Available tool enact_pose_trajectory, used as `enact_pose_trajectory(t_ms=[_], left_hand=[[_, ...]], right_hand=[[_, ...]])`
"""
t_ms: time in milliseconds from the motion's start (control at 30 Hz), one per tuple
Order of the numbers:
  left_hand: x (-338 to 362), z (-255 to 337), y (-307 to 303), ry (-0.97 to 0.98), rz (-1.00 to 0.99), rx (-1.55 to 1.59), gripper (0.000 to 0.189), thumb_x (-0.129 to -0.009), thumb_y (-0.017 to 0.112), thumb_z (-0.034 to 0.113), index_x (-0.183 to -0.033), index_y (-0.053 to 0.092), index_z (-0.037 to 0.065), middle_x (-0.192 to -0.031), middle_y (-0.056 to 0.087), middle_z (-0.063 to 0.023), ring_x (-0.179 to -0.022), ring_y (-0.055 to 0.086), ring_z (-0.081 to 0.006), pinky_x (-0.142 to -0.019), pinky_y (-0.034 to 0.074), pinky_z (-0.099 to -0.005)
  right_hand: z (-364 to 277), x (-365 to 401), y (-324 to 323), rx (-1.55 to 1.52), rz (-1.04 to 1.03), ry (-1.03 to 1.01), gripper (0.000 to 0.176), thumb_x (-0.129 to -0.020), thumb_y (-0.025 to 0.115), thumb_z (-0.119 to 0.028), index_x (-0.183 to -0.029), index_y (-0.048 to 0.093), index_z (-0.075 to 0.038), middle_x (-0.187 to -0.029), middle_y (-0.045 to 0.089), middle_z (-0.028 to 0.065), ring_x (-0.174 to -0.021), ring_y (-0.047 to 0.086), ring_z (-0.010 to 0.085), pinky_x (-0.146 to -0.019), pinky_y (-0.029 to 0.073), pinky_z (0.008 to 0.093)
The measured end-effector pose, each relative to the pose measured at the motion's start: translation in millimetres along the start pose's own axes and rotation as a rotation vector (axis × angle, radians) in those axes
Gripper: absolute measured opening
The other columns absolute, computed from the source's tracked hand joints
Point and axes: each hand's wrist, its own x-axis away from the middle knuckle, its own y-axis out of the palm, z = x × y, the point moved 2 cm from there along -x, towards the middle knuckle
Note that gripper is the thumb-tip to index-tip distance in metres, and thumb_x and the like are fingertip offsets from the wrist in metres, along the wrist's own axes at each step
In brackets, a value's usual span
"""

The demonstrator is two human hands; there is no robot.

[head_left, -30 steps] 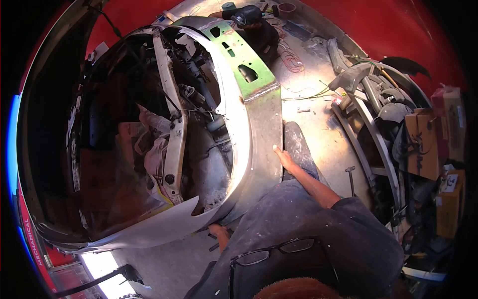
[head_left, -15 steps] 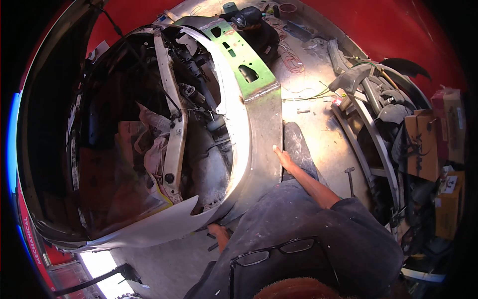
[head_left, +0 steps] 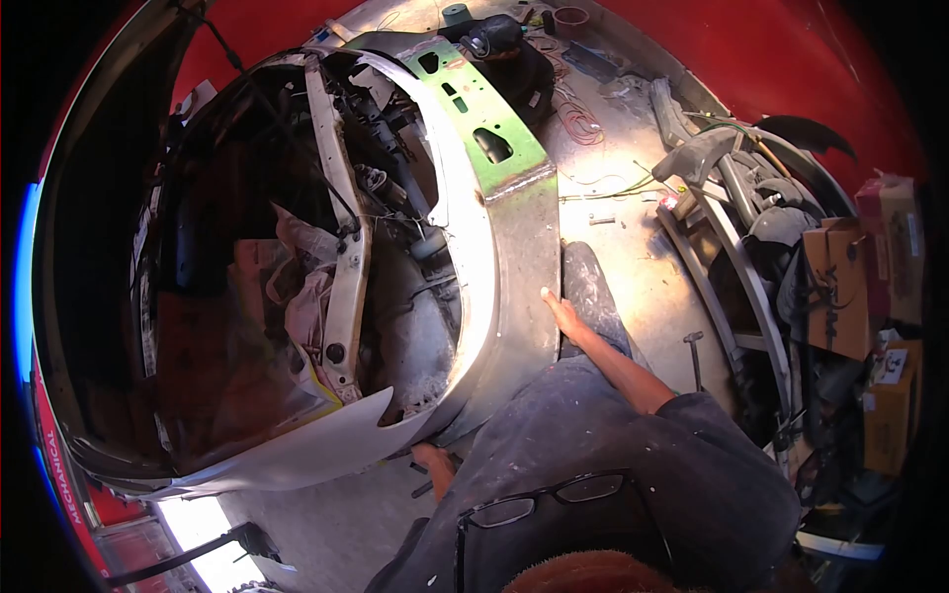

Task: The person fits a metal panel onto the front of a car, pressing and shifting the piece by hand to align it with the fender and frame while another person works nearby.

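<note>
A bare grey metal panel (head_left: 525, 247) forms the near side of a stripped car body, with a green-painted section (head_left: 484, 119) joined at its far end. My right hand (head_left: 562, 312) grips the panel's right edge, thumb on top and fingers hidden beneath. Lower down, my left hand (head_left: 433, 458) is curled at the bottom edge of the panel, its fingertips partly hidden. Close beside that hand are short dark bars that I cannot make out. A white curved rim (head_left: 482, 326) borders the large opening, where a pale crossbar (head_left: 354, 287) and crumpled sheeting (head_left: 308, 316) show.
A person in a dark cap (head_left: 491, 38) crouches past the green section. To the right a hammer (head_left: 695, 358) stands near a metal frame (head_left: 727, 232) holding parts. Cardboard boxes (head_left: 836, 287) are stacked at far right. Cables (head_left: 581, 127) lie across the floor.
The crouching person's head and body have shifted slightly. Both my hands keep their places on the panel, and the car body has not moved.
</note>
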Motion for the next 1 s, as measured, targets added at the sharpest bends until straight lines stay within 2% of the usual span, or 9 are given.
enact_pose_trajectory(t_ms=[200,267,433,500,600,700,800,900,1000], left_hand=[[-1.5,-4.7,12.1,-0.002,0.009,0.008,0.041,-0.086,0.061,0.029,-0.125,0.063,0.018,-0.135,0.059,-0.0096,-0.122,0.053,-0.034,-0.1,0.036,-0.0517],[5.4,-10.1,9.0,-0.002,0.011,0.011,0.041,-0.086,0.061,0.029,-0.125,0.063,0.018,-0.135,0.059,-0.0097,-0.122,0.053,-0.0341,-0.1,0.036,-0.0517],[9.9,-1.4,-10.5,-0.004,0.017,0.017,0.041,-0.085,0.062,0.029,-0.124,0.064,0.017,-0.134,0.059,-0.01,-0.122,0.053,-0.0343,-0.1,0.036,-0.0517],[10.1,-2.7,-9.2,-0.005,0.021,0.019,0.041,-0.085,0.062,0.029,-0.124,0.064,0.017,-0.134,0.059,-0.0101,-0.122,0.053,-0.0344,-0.1,0.036,-0.0517],[11.4,-3.0,-8.4,-0.006,0.026,0.021,0.041,-0.085,0.062,0.028,-0.124,0.064,0.017,-0.134,0.059,-0.0103,-0.122,0.053,-0.0345,-0.1,0.036,-0.0517],[9.3,-3.5,-8.1,-0.006,0.032,0.025,0.041,-0.085,0.062,0.028,-0.124,0.064,0.017,-0.134,0.059,-0.0105,-0.122,0.053,-0.0346,-0.1,0.036,-0.0517],[5.3,-5.4,-8.2,-0.005,0.039,0.027,0.041,-0.085,0.062,0.028,-0.124,0.064,0.017,-0.134,0.059,-0.0107,-0.121,0.053,-0.0347,-0.1,0.036,-0.0517],[-3.3,-7.4,4.1,-0.005,0.048,0.03,0.041,-0.085,0.062,0.028,-0.124,0.064,0.017,-0.134,0.059,-0.0108,-0.121,0.053,-0.0348,-0.1,0.036,-0.0517],[-4.3,-8.8,11.9,-0.005,0.054,0.032,0.041,-0.085,0.062,0.028,-0.124,0.064,0.017,-0.134,0.059,-0.011,-0.121,0.053,-0.0349,-0.099,0.036,-0.0517]], right_hand=[[18.6,-16.1,0.5,-0.009,-0.005,0.048,0.136,-0.076,0.057,-0.087,-0.141,0.028,0.029,-0.146,0.039,0.0428,-0.14,0.043,0.0419,-0.114,0.037,0.0463],[25.4,-21.2,0.1,-0.016,-0.01,0.055,0.135,-0.076,0.057,-0.087,-0.14,0.03,0.029,-0.144,0.041,0.0426,-0.138,0.045,0.0419,-0.113,0.039,0.0466],[55.5,-46.5,4.2,-0.036,0.1,0.001,0.091,-0.09,0.057,-0.072,-0.126,0.061,0.012,-0.111,0.069,0.0209,-0.101,0.067,0.0253,-0.089,0.054,0.039],[48.0,-39.0,2.8,-0.022,0.096,0.003,0.089,-0.091,0.057,-0.071,-0.126,0.061,0.011,-0.111,0.069,0.0206,-0.102,0.067,0.0253,-0.09,0.054,0.039],[40.2,-33.2,3.3,-0.062,0.039,-0.028,0.09,-0.091,0.057,-0.071,-0.127,0.06,0.012,-0.112,0.069,0.0206,-0.103,0.067,0.0252,-0.09,0.054,0.0392],[24.4,-20.9,2.6,-0.074,0.011,-0.008,0.121,-0.079,0.059,-0.083,-0.128,0.047,0.027,-0.123,0.059,0.036,-0.117,0.06,0.0363,-0.096,0.05,0.0473],[-7.0,4.5,0.4,-0.078,-0.071,-0.005,0.119,-0.079,0.059,-0.083,-0.123,0.051,0.027,-0.117,0.061,0.0335,-0.112,0.061,0.0343,-0.092,0.051,0.047],[-4.6,3.0,-0.1,-0.058,-0.045,0.002,0.118,-0.079,0.059,-0.083,-0.12,0.052,0.028,-0.112,0.063,0.0313,-0.108,0.062,0.0325,-0.088,0.051,0.0474],[9.2,-8.9,0.8,-0.05,-0.023,0.003,0.123,-0.078,0.058,-0.084,-0.125,0.048,0.029,-0.121,0.06,0.0349,-0.116,0.06,0.0355,-0.095,0.049,0.0477]])
